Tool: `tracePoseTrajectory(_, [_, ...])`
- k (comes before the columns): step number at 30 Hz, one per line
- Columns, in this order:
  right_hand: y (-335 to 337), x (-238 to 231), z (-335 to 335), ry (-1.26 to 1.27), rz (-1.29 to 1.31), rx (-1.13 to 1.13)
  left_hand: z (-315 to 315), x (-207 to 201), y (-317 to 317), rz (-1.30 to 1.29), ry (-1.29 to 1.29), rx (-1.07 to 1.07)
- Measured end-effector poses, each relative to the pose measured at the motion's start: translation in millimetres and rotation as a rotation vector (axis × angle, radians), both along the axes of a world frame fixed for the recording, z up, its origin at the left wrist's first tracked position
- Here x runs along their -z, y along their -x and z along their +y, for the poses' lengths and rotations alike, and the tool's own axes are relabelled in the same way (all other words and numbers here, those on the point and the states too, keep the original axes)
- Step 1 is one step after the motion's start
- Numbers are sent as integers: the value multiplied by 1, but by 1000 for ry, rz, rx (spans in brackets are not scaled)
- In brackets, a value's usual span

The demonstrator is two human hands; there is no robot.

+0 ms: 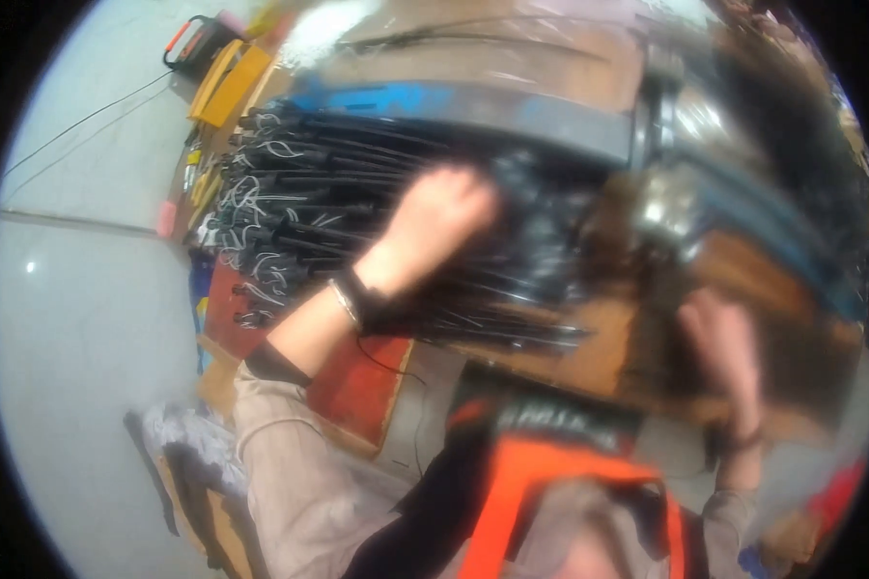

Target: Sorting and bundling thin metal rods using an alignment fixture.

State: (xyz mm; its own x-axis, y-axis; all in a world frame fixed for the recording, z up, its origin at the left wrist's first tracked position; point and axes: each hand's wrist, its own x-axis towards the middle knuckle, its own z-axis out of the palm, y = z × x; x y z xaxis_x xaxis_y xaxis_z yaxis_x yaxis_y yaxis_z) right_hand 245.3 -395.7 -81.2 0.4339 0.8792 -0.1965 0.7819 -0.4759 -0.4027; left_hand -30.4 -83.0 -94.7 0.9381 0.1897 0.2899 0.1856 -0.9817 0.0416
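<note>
A wide pile of long black rods [333,183] lies across the work table, with white cord loops [251,207] at their left ends. My left hand [444,214] is over the middle of this pile, its fingers curled in. What it grips, if anything, is hidden and blurred. A dark band [359,297] circles that wrist. To the right, my right hand [722,345] hovers by a brown wooden surface [608,333], near the pile's right end. Motion smears its fingers, so whether it holds something does not show. Shiny dark material [541,217] lies just right of my left hand.
A grey-blue bar [550,121] runs behind the pile. Yellow holders [232,82] and a black case with a red handle [201,43] stand at the far left. Below the pile sits a red board [362,386]. The right side, with metallic parts [668,207], is badly blurred.
</note>
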Motion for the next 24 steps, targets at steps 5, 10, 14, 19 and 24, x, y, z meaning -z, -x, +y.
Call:
tracePoseTrajectory(5, [23, -15, 16, -97, 195, -359, 20, 16, 2, 8, -155, -23])
tracePoseTrajectory(10, [33, 2, 33, -127, 295, -390, 21, 8, 0, 37, -196, -54])
tracePoseTrajectory(14, [32, 3, 29, -161, 435, -342, 24, 6, 2, 136, -227, -25])
tracePoseTrajectory(19, [32, 4, 35, -202, 518, 38, -4, -14, -9, 268, -26, 182])
tracePoseTrajectory(24, [38, 28, 23, -463, 480, 72, -50, -3, -23, 31, 70, 337])
